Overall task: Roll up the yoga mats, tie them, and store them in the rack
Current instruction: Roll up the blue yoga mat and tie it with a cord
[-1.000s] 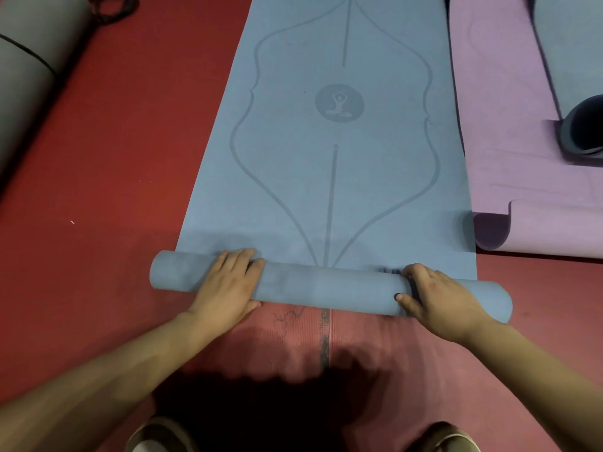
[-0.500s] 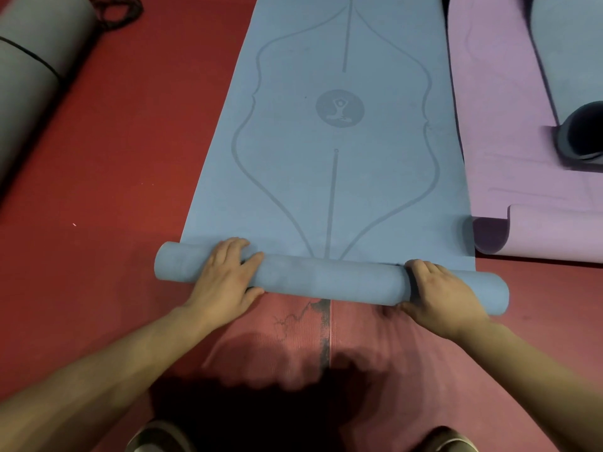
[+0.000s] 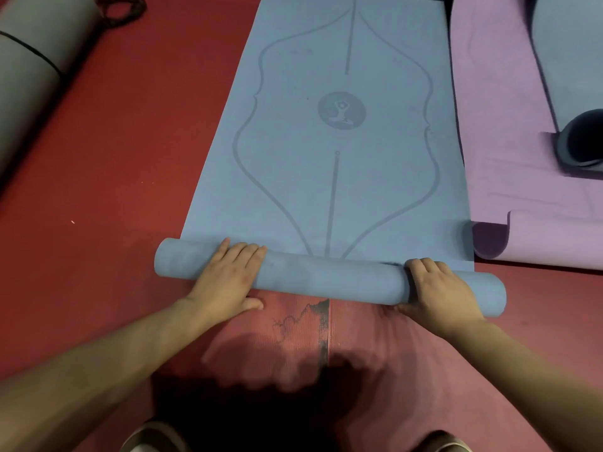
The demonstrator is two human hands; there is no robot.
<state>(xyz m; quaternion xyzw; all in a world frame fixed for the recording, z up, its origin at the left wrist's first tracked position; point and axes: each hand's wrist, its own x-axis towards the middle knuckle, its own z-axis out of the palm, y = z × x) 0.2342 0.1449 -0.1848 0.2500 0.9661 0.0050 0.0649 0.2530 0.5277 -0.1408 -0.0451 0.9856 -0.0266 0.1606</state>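
Low in the frame, the left hand [image 3: 228, 283] presses straight fingers on the part-rolled blue mat [image 3: 326, 280]. The right hand [image 3: 439, 293] curls its fingers round it.

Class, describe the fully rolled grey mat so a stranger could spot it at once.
Find the blue yoga mat stretched down the middle of the red floor. At the far left, the grey rolled mat lies slanted. Unlike the blue and the purple mat, it is fully rolled, with a thin dark line round it.
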